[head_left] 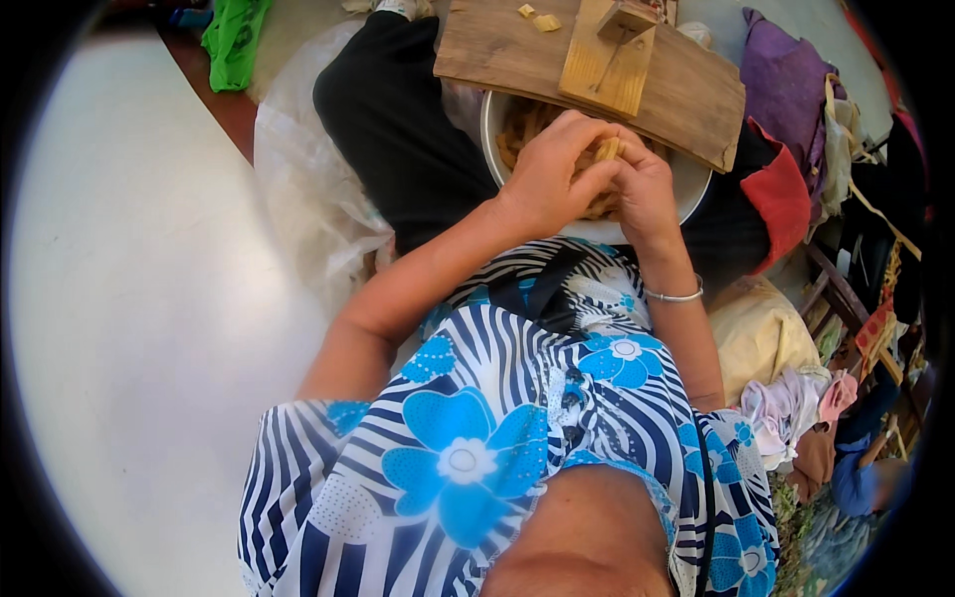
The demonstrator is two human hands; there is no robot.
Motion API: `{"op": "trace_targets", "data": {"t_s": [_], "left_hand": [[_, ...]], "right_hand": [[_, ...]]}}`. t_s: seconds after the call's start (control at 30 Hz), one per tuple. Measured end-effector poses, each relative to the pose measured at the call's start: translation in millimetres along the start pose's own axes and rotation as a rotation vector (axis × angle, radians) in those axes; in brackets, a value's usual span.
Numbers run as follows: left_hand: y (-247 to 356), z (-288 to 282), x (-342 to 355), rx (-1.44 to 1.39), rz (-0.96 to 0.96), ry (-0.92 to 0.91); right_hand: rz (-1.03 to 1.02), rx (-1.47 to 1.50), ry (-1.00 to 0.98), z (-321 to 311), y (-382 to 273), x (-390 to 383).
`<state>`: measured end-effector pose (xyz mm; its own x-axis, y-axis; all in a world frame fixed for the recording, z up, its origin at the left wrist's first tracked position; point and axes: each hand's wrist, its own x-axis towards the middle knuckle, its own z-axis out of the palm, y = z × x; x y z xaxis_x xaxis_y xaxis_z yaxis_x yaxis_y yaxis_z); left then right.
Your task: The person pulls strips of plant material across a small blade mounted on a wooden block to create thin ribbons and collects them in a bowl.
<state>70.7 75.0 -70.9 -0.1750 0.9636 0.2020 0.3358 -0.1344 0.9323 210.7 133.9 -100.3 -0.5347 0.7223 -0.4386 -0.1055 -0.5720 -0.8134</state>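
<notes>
The wooden board (686, 90) is the largest thing near the hands. It lies just beyond them, across the far rim of the bowl, and its long side runs from the left to the right, a little tilted down on the right. A smaller wooden block (607, 60) sits on top of it, directly ahead of the hands, and two small yellow pieces (538, 17) rest on the far edge of the board.

Under the board and under the hands stands the white bowl (696, 184). The hands cover most of its near half, so only its rim shows to the left and to the right of them. Inside it lie pale yellow strips (522, 124), seen mostly ahead and to the left of the hands.

The left hand (552, 174) and the right hand (642, 189) meet over the middle of the bowl and touch each other. Both are closed narrowly around one bundle of strips (607, 149), which stands between the fingertips. The bundle's long axis seems to point away from the person, toward the board. Both hands are equally near to it; the left one wraps it from the side, and the right one pinches it from the other side. How many strips are in the bundle I cannot tell.

On the right wrist there is a thin silver bracelet (674, 296).
</notes>
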Motion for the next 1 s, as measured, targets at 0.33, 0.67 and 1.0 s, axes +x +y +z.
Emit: {"op": "trace_targets", "data": {"t_s": [0.33,0.67,1.0], "left_hand": [[-14,9,23,-0.186,-0.317,0.029],[-12,-36,-10,-0.03,-0.178,-0.151],[0,-24,23,0.425,0.355,-0.019]], "right_hand": [[-0.674,-0.594,0.208,18,-27,-9],[-0.249,-0.149,0.111,-9,-33,-7],[0.025,-0.618,-0.239,-18,-74,4]]}}
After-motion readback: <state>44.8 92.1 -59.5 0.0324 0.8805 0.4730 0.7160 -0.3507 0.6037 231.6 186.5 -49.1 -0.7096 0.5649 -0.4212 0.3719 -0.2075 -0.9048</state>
